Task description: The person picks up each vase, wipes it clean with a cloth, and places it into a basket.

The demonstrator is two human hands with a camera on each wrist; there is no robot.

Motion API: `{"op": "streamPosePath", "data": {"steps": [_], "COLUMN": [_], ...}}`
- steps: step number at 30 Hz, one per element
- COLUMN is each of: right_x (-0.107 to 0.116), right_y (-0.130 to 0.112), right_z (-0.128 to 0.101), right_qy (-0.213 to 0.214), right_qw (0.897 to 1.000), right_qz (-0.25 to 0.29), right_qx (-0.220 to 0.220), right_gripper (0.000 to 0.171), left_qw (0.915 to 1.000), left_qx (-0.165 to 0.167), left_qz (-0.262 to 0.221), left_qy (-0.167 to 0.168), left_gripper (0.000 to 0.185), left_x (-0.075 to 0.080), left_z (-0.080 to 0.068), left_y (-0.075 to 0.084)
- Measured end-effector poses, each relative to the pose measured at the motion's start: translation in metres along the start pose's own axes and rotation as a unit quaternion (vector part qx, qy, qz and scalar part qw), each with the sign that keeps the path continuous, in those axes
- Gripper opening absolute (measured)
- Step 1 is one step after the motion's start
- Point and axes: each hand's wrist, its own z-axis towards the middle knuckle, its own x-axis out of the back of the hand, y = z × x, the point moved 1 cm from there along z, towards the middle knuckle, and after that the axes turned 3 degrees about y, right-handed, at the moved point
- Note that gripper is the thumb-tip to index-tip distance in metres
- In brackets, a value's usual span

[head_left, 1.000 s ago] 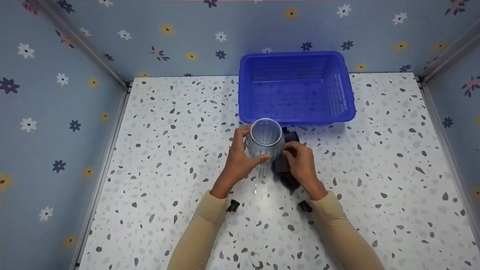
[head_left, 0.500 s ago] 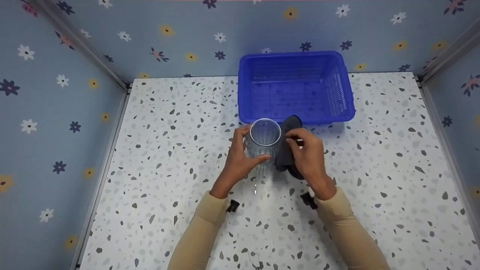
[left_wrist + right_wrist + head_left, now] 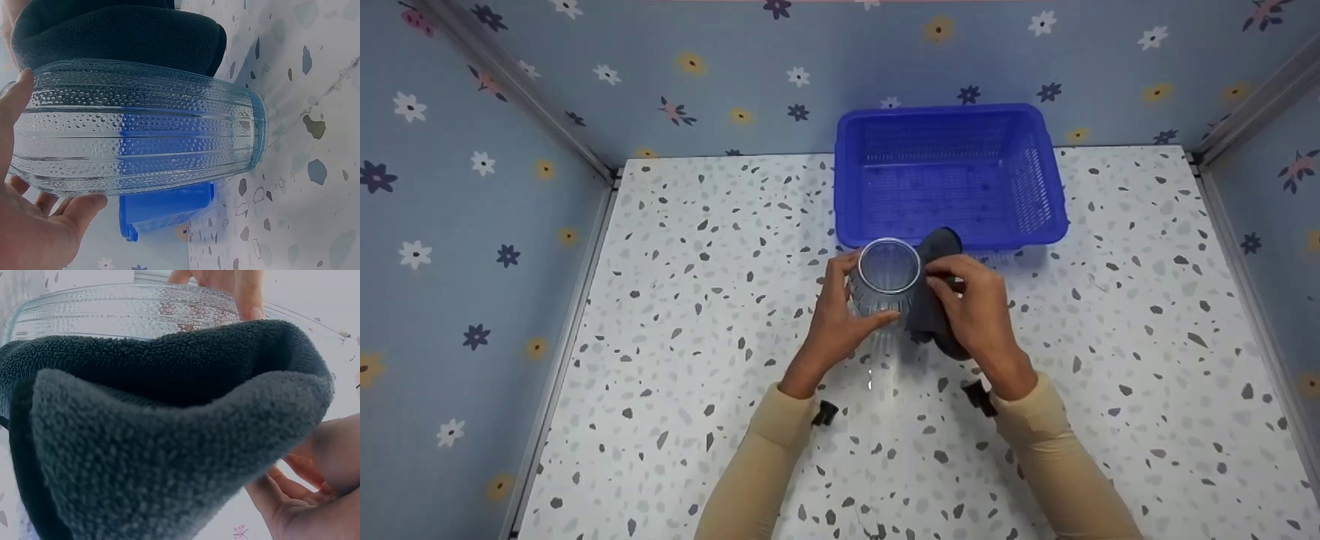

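A clear ribbed glass vase (image 3: 877, 301) stands upright near the middle of the table, its open rim facing up. My left hand (image 3: 838, 327) grips it around the upper part, thumb on the near side and fingers on the far side. Small bead-like dots cover its wall in the left wrist view, where the base is down at the tabletop. In my right hand (image 3: 979, 311) a dark grey fleecy cloth (image 3: 157, 455) is pinched between thumb and fingers. It hangs folded right alongside the vase's right side, hiding part of the glass in the right wrist view.
Just beyond the vase, a blue plastic basket (image 3: 847, 180) with slotted walls sits against the flowered back wall (image 3: 720, 75). Speckled white tabletop (image 3: 697, 262) spreads to both sides, bounded by side walls.
My right hand has shifted slightly right and away from me, raising the cloth so it stands higher beside the vase. The left hand keeps its hold on the vase in place.
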Motion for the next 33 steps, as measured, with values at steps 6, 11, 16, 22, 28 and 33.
{"op": "streamPosePath", "data": {"steps": [6, 11, 16, 22, 28, 33], "right_x": [-0.002, -0.010, -0.022, -0.038, -0.046, -0.044], "right_y": [0.008, 0.024, 0.042, 0.062, 0.074, 0.074], "right_z": [-0.001, -0.006, -0.010, -0.013, -0.015, -0.016], "right_qy": [0.003, 0.004, -0.012, -0.043, -0.068, -0.078], "right_qw": [1.000, 1.000, 0.998, 0.995, 0.991, 0.989], "right_qz": [-0.004, 0.001, -0.005, -0.044, -0.066, -0.070], "right_qx": [-0.009, -0.031, -0.056, -0.082, -0.098, -0.104], "right_gripper": [0.009, 0.011, 0.011, 0.009, 0.008, 0.008], "left_qw": [1.0000, 1.0000, 0.9999, 0.9999, 0.9999, 0.9999], "left_qx": [-0.001, -0.007, -0.016, -0.012, -0.014, -0.010], "left_qz": [0.002, 0.000, 0.002, -0.005, -0.009, -0.012], "left_qy": [0.001, 0.002, 0.003, -0.001, 0.003, 0.004], "left_gripper": [0.088, 0.090, 0.089, 0.088, 0.087, 0.089], "left_x": [0.000, 0.000, 0.002, 0.002, 0.000, -0.001], "left_z": [0.001, 0.002, 0.002, 0.003, 0.002, 0.001], "left_y": [0.001, 0.001, 0.000, -0.002, -0.002, -0.003]}}
